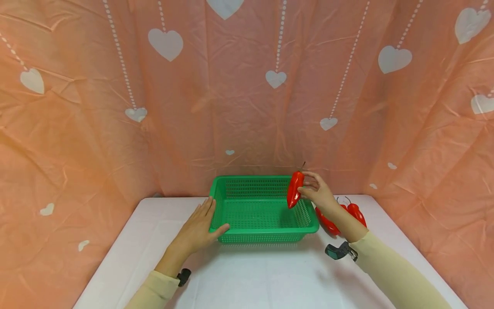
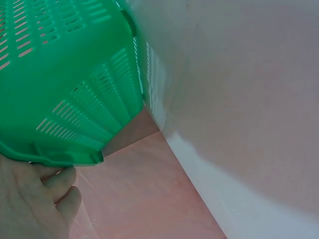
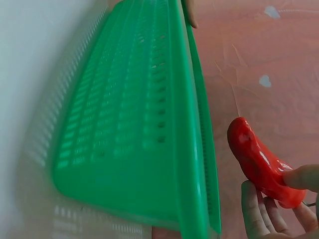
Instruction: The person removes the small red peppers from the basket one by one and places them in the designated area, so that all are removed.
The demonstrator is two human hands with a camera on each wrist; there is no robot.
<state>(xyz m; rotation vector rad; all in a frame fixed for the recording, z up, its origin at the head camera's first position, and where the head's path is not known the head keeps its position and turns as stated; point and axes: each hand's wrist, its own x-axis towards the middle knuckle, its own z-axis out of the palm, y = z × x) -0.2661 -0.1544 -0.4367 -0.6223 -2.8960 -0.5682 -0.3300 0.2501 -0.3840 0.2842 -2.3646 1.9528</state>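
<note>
A green plastic basket (image 1: 266, 231) with slotted walls stands on the white table. At its left end my left hand (image 1: 198, 227) rests on the rim, fingers extended and thumb over the front corner. The left wrist view shows that hand's fingers (image 2: 62, 184) against the basket rim (image 2: 50, 158). Over the basket's right end, my right hand (image 1: 318, 191) pinches a glossy red pepper (image 1: 295, 189) between thumb and fingers. That pepper (image 3: 259, 164) hangs tilted, its thin stem upward in the head view. Nothing lies on the visible basket floor.
Several more red peppers (image 1: 356, 212) lie on the table right of the basket, partly hidden behind the right forearm. A pink curtain (image 1: 247, 107) with white hearts hangs close behind and around the white table (image 1: 254, 274).
</note>
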